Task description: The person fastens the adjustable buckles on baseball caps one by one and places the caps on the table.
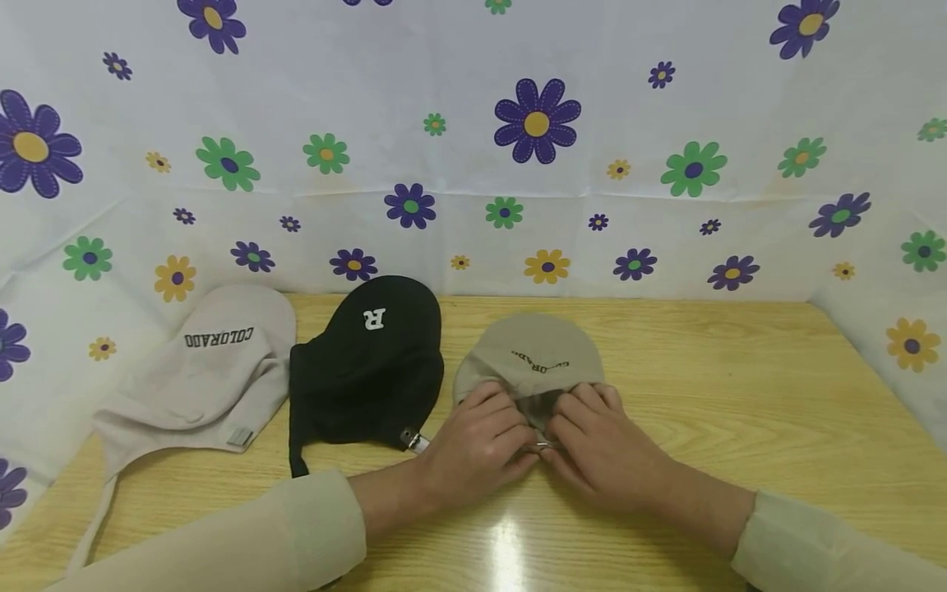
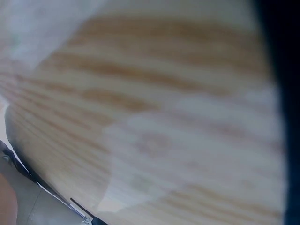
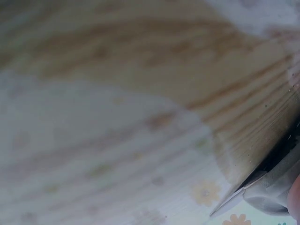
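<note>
A beige cap point(image 1: 547, 337) with dark lettering lies on the table in the head view, its crown toward the back. My left hand point(image 1: 477, 444) grips the near edge of this cap from the left with curled fingers. From the right, my right hand point(image 1: 607, 452) pinches the same edge, close to the left one. A small metal buckle point(image 1: 543, 445) shows between the thumbs; the strap around it is mostly hidden by the fingers. In the right wrist view, a grey fold of cloth point(image 3: 267, 197) sits beside a fingertip at the lower right.
Left of the beige cap lies a black cap point(image 1: 377, 362) with a white R and a metal strap clasp. Farther left is a pale pink cap point(image 1: 214, 362) marked COLORADO. The wooden table point(image 1: 740, 386) ends at a flowered cloth backdrop point(image 1: 473, 164).
</note>
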Demonstrator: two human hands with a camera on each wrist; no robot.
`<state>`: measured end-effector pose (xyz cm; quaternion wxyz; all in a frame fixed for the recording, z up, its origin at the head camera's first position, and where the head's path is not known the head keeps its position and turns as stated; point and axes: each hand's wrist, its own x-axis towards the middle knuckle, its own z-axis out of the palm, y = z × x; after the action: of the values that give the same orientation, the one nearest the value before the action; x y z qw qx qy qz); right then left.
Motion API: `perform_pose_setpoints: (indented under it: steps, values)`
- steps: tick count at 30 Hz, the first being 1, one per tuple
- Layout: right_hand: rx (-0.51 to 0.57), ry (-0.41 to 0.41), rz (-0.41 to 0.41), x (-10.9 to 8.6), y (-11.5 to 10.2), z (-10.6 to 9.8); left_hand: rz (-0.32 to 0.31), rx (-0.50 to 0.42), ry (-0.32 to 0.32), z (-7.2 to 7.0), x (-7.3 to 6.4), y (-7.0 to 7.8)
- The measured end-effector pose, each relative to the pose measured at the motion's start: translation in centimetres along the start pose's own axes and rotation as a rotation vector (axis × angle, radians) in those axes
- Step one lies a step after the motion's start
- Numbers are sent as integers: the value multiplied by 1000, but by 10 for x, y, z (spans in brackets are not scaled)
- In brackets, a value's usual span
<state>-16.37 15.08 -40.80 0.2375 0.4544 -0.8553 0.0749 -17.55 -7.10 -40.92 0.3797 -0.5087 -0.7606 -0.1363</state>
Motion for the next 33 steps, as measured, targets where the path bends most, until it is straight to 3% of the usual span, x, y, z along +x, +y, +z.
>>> perform_pose_setpoints:
  steps: [13, 17, 25, 29, 33]
  values:
    - [28, 35, 37, 2, 0, 0, 0, 2, -27, -2, 1, 0]
    - [68, 101, 48, 3, 0, -2, 0, 1, -37, -3, 0, 0]
    - [18, 399, 48, 16, 3, -7, 20, 11, -31, 0, -4, 0]
    - [-32, 437, 30, 26, 2, -9, 34, 17, -25, 3, -6, 2]
    - [-87, 395, 26, 35, 2, -14, 30, 23, -33, 3, -5, 3]
